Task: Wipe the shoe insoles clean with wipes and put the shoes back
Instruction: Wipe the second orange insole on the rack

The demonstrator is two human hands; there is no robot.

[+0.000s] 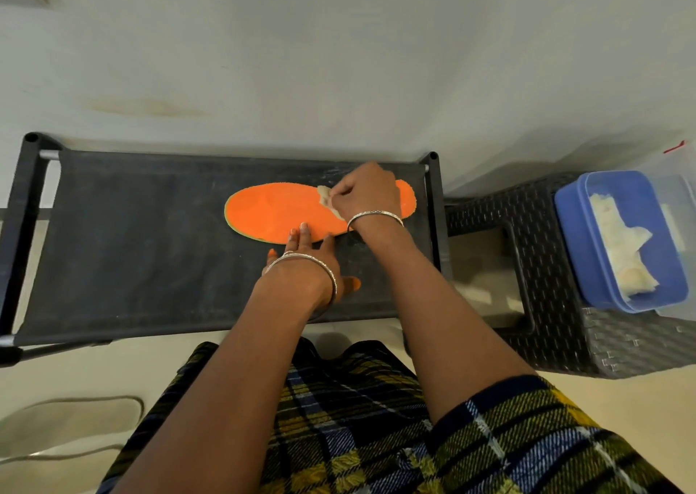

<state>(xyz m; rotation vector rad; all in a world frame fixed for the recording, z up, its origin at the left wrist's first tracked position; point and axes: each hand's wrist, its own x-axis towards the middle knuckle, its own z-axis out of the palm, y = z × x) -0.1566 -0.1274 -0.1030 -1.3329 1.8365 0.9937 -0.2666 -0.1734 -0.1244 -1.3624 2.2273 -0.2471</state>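
A crumpled wipe (pixel 325 197) is gripped in the curled fingers of the right hand (pixel 371 192) and pressed onto the orange insole (pixel 275 214), which is laid flat near the shelf's (pixel 132 248) far right corner. The insole's near edge is held down by the left hand (pixel 309 256), fingers straight. More wipes are kept in a blue box (pixel 576 229) beyond the shelf's right edge.

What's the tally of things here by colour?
Orange: 1, insole
Blue: 1, tub
Off-white: 2, wipe in use, wad in tub
Black: 2, rack, stool
Silver: 2, bangles
Clear: 1, box
Total: 9
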